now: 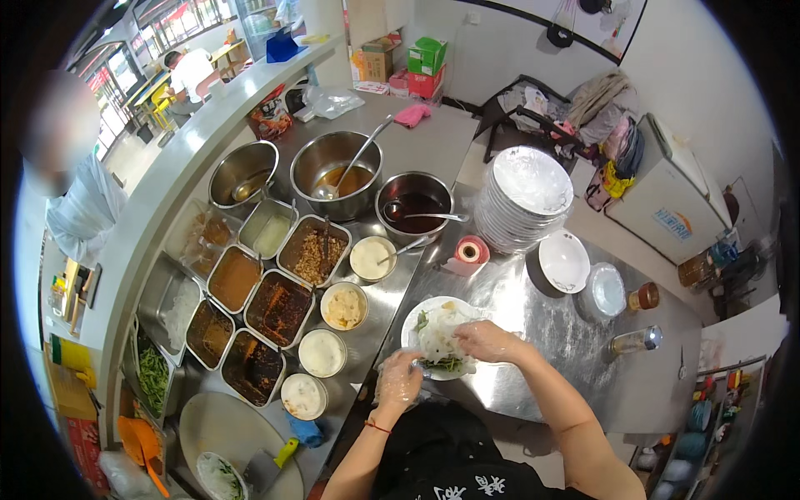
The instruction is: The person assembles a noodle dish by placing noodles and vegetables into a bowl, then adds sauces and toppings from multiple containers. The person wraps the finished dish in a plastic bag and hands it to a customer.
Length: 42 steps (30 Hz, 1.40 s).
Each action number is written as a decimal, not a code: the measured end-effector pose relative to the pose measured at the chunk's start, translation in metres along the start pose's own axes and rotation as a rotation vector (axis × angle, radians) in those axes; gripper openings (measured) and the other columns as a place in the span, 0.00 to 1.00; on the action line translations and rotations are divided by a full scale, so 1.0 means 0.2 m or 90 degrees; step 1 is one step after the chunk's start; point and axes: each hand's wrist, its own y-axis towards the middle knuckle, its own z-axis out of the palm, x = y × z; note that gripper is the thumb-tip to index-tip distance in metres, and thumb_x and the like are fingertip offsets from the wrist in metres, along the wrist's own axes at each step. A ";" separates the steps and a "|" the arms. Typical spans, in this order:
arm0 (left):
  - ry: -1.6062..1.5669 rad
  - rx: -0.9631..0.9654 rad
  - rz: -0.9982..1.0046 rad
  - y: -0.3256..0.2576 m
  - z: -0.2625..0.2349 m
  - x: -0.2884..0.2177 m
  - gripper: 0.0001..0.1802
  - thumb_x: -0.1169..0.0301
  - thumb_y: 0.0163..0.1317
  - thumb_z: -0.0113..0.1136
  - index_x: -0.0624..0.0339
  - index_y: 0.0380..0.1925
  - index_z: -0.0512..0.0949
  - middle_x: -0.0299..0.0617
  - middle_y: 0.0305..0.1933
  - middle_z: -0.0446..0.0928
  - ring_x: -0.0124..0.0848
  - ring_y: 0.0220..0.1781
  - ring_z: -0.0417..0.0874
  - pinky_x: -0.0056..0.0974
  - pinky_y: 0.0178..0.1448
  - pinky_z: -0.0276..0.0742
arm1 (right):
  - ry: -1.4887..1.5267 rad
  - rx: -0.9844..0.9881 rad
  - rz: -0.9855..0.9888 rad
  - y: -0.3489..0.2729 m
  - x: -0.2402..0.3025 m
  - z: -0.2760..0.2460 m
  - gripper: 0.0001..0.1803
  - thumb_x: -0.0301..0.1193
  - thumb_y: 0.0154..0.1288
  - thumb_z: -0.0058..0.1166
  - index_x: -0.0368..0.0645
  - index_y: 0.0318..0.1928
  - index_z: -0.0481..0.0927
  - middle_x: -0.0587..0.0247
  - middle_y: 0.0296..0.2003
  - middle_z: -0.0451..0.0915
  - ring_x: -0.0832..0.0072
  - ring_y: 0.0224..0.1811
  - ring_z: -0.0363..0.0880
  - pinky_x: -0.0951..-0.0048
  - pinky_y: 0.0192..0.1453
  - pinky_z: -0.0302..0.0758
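Note:
A white plate point(411, 329) lies on the steel table in front of me, holding pale, translucent strips like noodles point(444, 340) and some green shreds point(442, 363). My right hand point(485, 341), in a clear plastic glove, is closed on the pale noodles from the plate's right side. My left hand point(401, 379), gloved likewise, has its fingers curled at the plate's lower left rim. Whatever they may grip is hidden. To the left stand steel tubs of sauces, among them a dark red chilli sauce point(279, 308) and chopped nuts point(313, 255).
A tall stack of plastic-covered plates point(523, 200) stands beyond the plate, near a white bowl point(564, 261) and a plastic-wrap roll point(472, 250). Three steel pots with ladles, one of them a dark-sauce pot point(414, 207), line the back. A round board point(242, 433) bears a cleaver point(265, 468). Someone point(75, 192) stands beyond the counter.

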 end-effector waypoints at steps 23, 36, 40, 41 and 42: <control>0.181 -0.009 0.126 0.20 0.14 -0.28 0.13 0.66 0.50 0.59 0.57 0.36 0.79 0.45 0.34 0.79 0.43 0.41 0.76 0.45 0.48 0.71 | 0.581 -0.038 0.039 -0.14 0.03 -0.06 0.35 0.53 0.70 0.33 0.33 0.60 0.64 0.51 0.56 0.70 0.65 0.58 0.69 0.65 0.61 0.67; -0.090 -0.121 -0.118 0.25 0.18 -0.14 0.08 0.68 0.50 0.60 0.58 0.31 0.80 0.46 0.33 0.80 0.45 0.38 0.80 0.43 0.41 0.75 | 0.721 0.105 -0.005 -0.16 -0.23 0.00 0.49 0.69 0.59 0.22 0.44 0.67 0.56 0.57 0.63 0.63 0.66 0.67 0.56 0.60 0.71 0.51; -0.052 -0.046 0.038 0.26 0.19 -0.34 0.12 0.68 0.51 0.61 0.59 0.36 0.78 0.47 0.37 0.79 0.45 0.40 0.79 0.44 0.44 0.74 | 0.720 0.162 -0.041 -0.10 -0.25 0.05 0.47 0.68 0.62 0.20 0.47 0.71 0.44 0.50 0.67 0.51 0.61 0.69 0.50 0.57 0.72 0.45; 0.005 -0.037 0.035 0.26 0.20 -0.35 0.12 0.68 0.50 0.61 0.59 0.35 0.78 0.47 0.36 0.79 0.45 0.40 0.80 0.44 0.44 0.75 | 0.737 0.164 -0.049 -0.08 -0.24 0.07 0.47 0.67 0.62 0.21 0.48 0.71 0.44 0.50 0.68 0.51 0.61 0.69 0.49 0.58 0.72 0.46; 0.061 -0.030 0.030 0.26 0.21 -0.37 0.12 0.68 0.50 0.61 0.59 0.35 0.79 0.46 0.36 0.79 0.45 0.40 0.80 0.44 0.44 0.75 | 0.687 0.162 -0.065 -0.07 -0.22 0.08 0.45 0.67 0.63 0.20 0.50 0.71 0.46 0.51 0.68 0.49 0.62 0.69 0.50 0.59 0.71 0.49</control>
